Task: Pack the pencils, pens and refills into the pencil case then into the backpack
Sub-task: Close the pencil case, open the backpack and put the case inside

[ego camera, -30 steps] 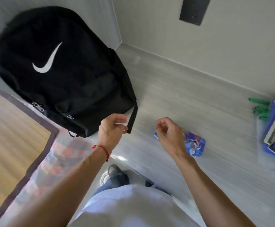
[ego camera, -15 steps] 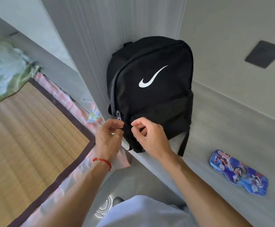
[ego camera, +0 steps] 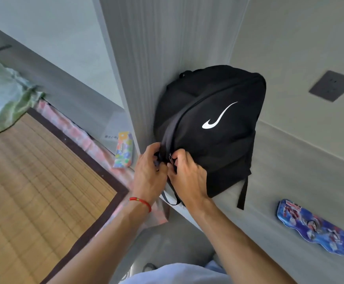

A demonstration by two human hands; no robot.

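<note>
A black backpack (ego camera: 214,128) with a white swoosh leans in the desk's corner against a grey panel. My left hand (ego camera: 149,175) grips the fabric just left of the zipper near the bag's lower end. My right hand (ego camera: 187,173) pinches the zipper pull right beside it. The zipper line runs up the bag from my fingers and looks closed. A blue pencil case (ego camera: 312,227) with cartoon figures lies flat and shut on the desk at the right, well apart from both hands.
The grey desk (ego camera: 290,171) runs right from the backpack. A dark wall socket (ego camera: 332,86) sits above it. Left of the panel lie a colourful small pack (ego camera: 123,150), a bamboo bed mat (ego camera: 33,191) and a green blanket (ego camera: 3,95).
Both hands have moved up onto the backpack and closed on its zipper area. The camera has turned left and closer, so the pencil case sits lower right.
</note>
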